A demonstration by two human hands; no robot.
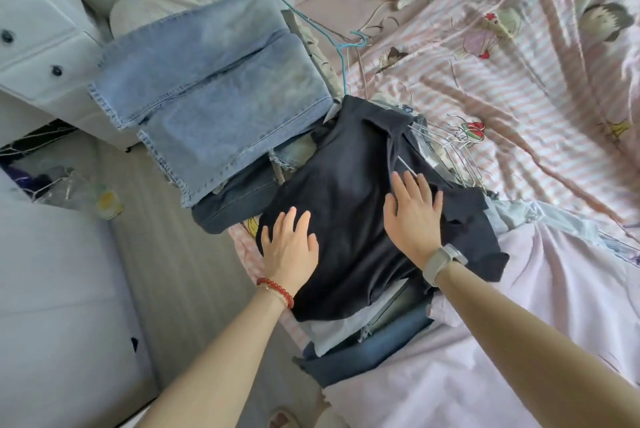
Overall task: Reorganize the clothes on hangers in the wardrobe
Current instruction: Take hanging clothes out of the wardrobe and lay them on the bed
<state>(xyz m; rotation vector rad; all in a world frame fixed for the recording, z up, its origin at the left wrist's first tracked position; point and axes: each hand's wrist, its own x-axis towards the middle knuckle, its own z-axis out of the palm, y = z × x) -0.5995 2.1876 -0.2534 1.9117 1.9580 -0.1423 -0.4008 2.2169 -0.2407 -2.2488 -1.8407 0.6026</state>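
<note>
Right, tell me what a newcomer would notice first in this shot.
Both hands, left hand and right hand, lie flat with spread fingers on a dark garment topping a pile of clothes at the bed's edge. Behind it, folded light blue jeans overhang the bed, and a bunch of wire hangers lies on the striped cartoon bedsheet.

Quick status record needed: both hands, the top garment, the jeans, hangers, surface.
left hand: flat on dark garment, fingers straight
right hand: flat on dark garment, fingers spread
dark garment: top of a clothes pile at the bed edge
light jeans: folded, beyond the pile
metal hangers: bunched beside right hand
teal hanger: bare, behind jeans
bed: striped pink sheet
</note>
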